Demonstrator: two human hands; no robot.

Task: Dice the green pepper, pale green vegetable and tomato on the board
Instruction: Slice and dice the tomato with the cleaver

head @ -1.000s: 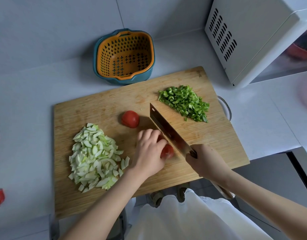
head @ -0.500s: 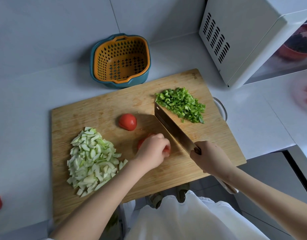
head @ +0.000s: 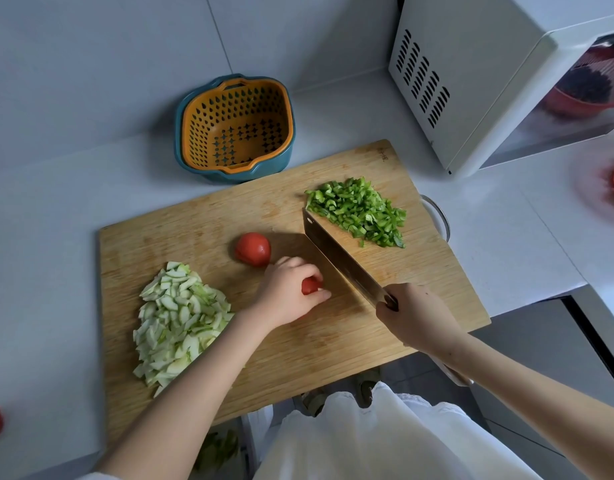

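Observation:
On the wooden cutting board [head: 333,344], my left hand [head: 291,294] presses a red tomato piece [head: 309,286] down near the middle. My right hand [head: 414,315] grips the handle of a cleaver [head: 336,258], whose blade stands just right of that piece and points toward the far edge. A second tomato half [head: 253,249] lies cut side down behind my left hand. Diced green pepper [head: 359,211] is heaped at the board's far right. Chopped pale green vegetable [head: 179,322] forms a pile at the near left.
An orange strainer in a teal bowl [head: 234,128] stands behind the board. A white microwave [head: 489,74] fills the far right corner. A metal handle [head: 438,216] sticks out by the board's right edge. The counter edge runs below the board, near my white clothing.
My left hand shifted on the tomato piece and now holds it closer to the blade. The cleaver stayed beside it with little movement. The camera view drifted slightly.

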